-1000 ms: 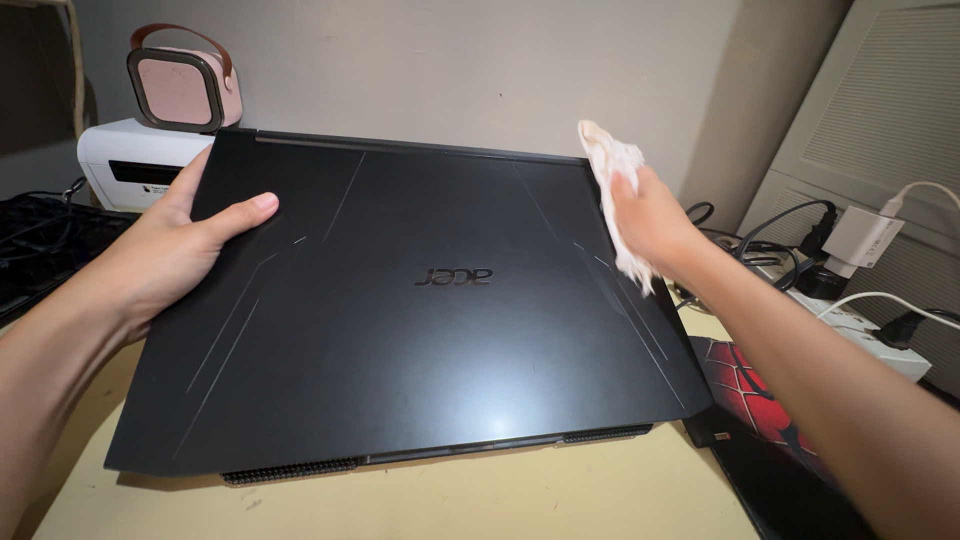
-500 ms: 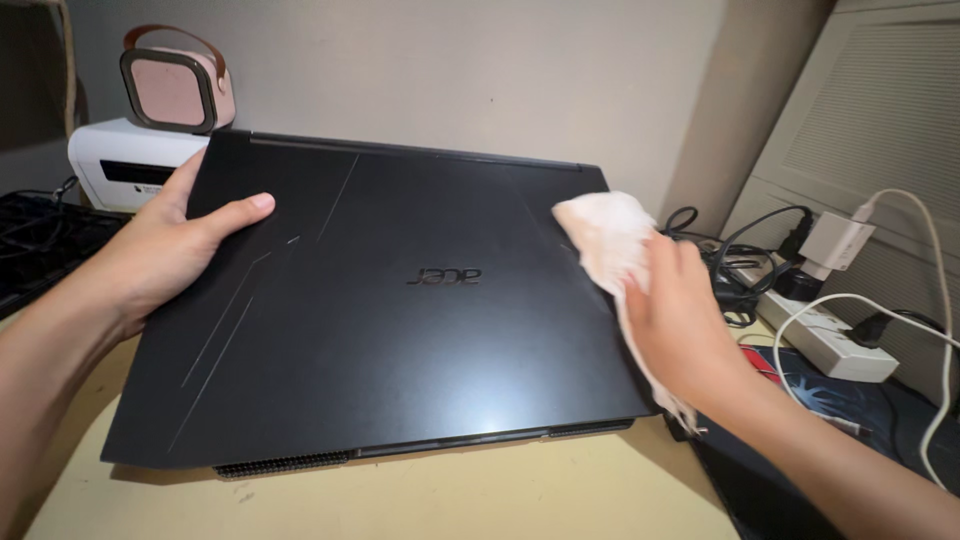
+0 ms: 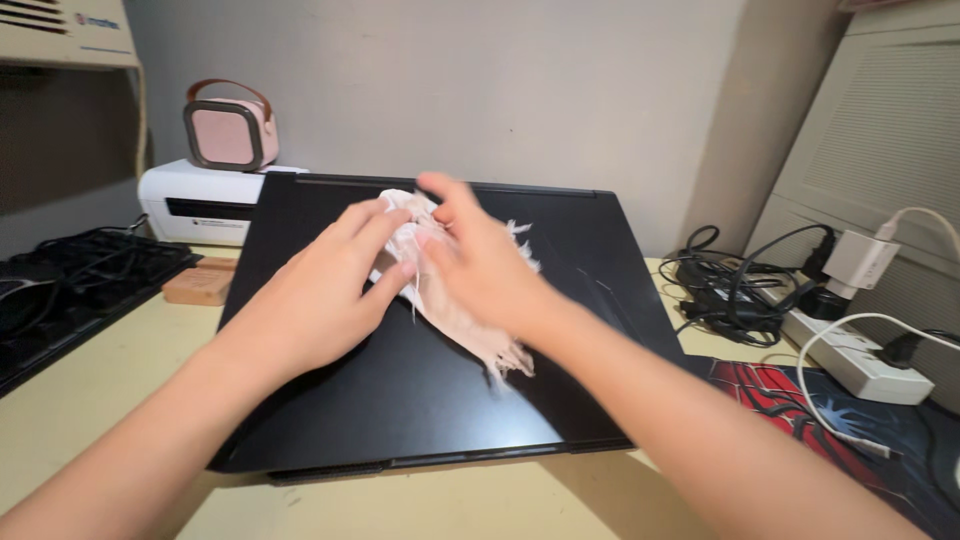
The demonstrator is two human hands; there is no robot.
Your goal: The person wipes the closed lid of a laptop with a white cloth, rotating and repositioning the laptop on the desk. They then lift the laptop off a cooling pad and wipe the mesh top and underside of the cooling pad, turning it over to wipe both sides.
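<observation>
Both my hands meet over the closed black laptop: my left hand and right hand pinch the same frayed white cloth above the lid's middle. Behind its far left corner sits a white printer carrying a pink speaker.

The laptop lies on the desk; cloth on its lid, printer behind-left of it, speaker atop that, power strip to its right
</observation>
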